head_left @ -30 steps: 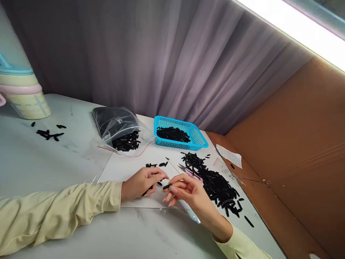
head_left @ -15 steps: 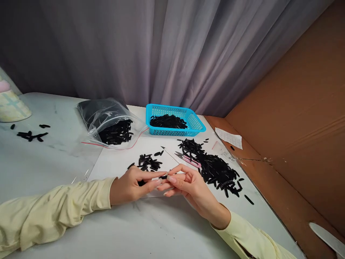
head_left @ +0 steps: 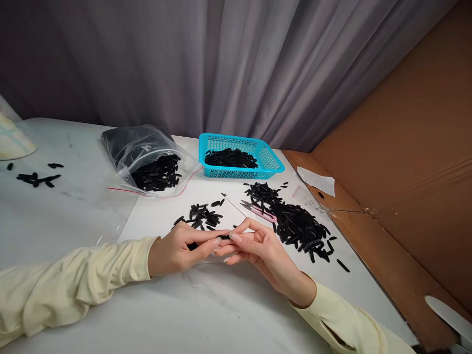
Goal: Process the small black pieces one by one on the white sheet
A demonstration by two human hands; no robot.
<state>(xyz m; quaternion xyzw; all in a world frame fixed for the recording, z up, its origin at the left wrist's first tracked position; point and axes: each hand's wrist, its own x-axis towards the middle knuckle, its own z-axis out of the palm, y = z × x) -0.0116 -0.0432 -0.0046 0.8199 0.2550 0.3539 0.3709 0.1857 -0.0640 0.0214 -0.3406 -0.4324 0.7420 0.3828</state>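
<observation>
Between my fingertips is a small, slim black piece (head_left: 224, 237), mostly hidden, its kind unclear. My left hand (head_left: 186, 250) pinches its left end between thumb and forefinger. At its other end, my right hand (head_left: 254, 248) grips it with thumb and index finger, the other fingers curled below. Just beyond my left hand lies a small pile of similar black pieces (head_left: 202, 216) on a white sheet. A larger heap of black pieces (head_left: 302, 226) spreads to the right of my right hand. Pink-handled thread snips (head_left: 260, 211) lie against that heap, beside a thin pointed tool (head_left: 234, 204).
A blue perforated basket (head_left: 241, 173) holding black pieces stands at the back. Left of it, an open zip bag (head_left: 147, 152) spills more of them. Several loose pieces (head_left: 37, 179) lie far left. A paper slip (head_left: 316, 181) rests near the brown panel on the right.
The view has shifted slightly, so the table's contents sit a little higher. Both hands keep their pinch on the black piece, with only small finger movement.
</observation>
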